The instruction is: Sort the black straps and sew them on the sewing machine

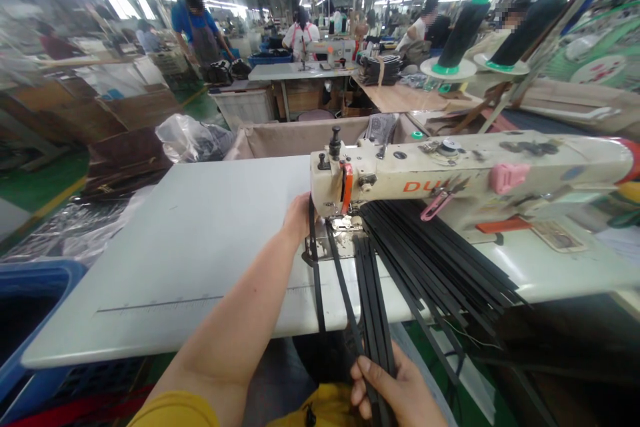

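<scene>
A cream sewing machine (pixel 470 173) stands on a pale work table (pixel 210 240). My left hand (pixel 299 215) is at the left end of the machine head, beside a narrow black strap (pixel 319 293) that hangs over the table's front edge. Its fingers are hidden behind the strap and the machine head. Below the front edge, my right hand (pixel 387 383) is closed around several black straps (pixel 373 300). One strap runs from that hand up to the metal presser foot (pixel 345 223). A thick bundle of black straps (pixel 440 267) lies under the machine arm.
A blue crate (pixel 45 273) stands at the table's left side. Two black thread cones (pixel 463 33) rise behind the machine. Beyond the table is a fabric-lined bin (pixel 280 137). Several people work farther back, including a person in blue (pixel 200 27).
</scene>
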### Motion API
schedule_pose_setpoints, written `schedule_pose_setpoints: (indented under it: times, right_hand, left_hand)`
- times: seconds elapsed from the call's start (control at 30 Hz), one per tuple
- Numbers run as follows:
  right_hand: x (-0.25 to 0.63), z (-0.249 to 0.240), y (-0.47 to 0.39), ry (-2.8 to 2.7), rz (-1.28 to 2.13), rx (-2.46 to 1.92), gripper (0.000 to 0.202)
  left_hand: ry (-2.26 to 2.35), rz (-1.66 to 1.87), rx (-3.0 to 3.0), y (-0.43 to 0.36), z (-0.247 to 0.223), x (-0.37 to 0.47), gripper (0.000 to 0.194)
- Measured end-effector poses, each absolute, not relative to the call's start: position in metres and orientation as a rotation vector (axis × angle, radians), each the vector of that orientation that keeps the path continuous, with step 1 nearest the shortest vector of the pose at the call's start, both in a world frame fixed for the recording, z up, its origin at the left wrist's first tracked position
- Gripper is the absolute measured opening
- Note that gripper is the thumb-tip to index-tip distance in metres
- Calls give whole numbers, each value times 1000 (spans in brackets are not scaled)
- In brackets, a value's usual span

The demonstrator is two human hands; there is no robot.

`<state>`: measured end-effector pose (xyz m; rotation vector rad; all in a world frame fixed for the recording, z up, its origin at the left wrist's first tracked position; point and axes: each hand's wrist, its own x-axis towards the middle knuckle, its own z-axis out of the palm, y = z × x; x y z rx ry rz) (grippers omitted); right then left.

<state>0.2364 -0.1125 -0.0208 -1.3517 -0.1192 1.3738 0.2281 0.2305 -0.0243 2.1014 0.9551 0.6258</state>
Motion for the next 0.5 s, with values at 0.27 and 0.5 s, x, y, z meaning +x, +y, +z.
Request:
schedule_pose_setpoints:
  times: [0.27, 0.5]
  right_hand:
    - [235, -18, -111, -67, 1361, -1308, 56]
    - [239, -34, -121, -4, 1501, -1162, 55]
  left_hand:
    - [877, 638, 2380, 175, -25, 194, 20]
    - [780, 465, 2634, 133, -26, 161, 41]
